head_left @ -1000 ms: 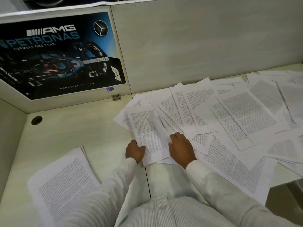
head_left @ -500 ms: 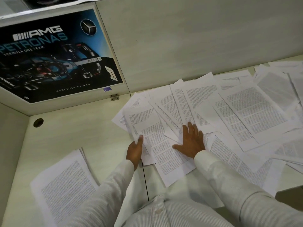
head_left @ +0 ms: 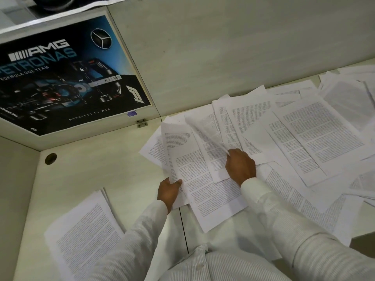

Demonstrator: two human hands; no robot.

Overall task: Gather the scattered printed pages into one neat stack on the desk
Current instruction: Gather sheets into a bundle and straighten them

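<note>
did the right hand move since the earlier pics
Yes. The right hand has gone farther from the desk seam, toward the back wall, and now pinches a lifted page.

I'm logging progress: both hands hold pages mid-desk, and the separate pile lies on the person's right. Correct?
No: the head view shows the separate pile on the person's left. The left hand and right hand do hold pages mid-desk.

A pale desk [head_left: 81, 175] meets cream partition walls [head_left: 223, 47]; a Mercedes-AMG Petronas poster [head_left: 60, 78] hangs far left, above a cable hole [head_left: 50, 158].
</note>
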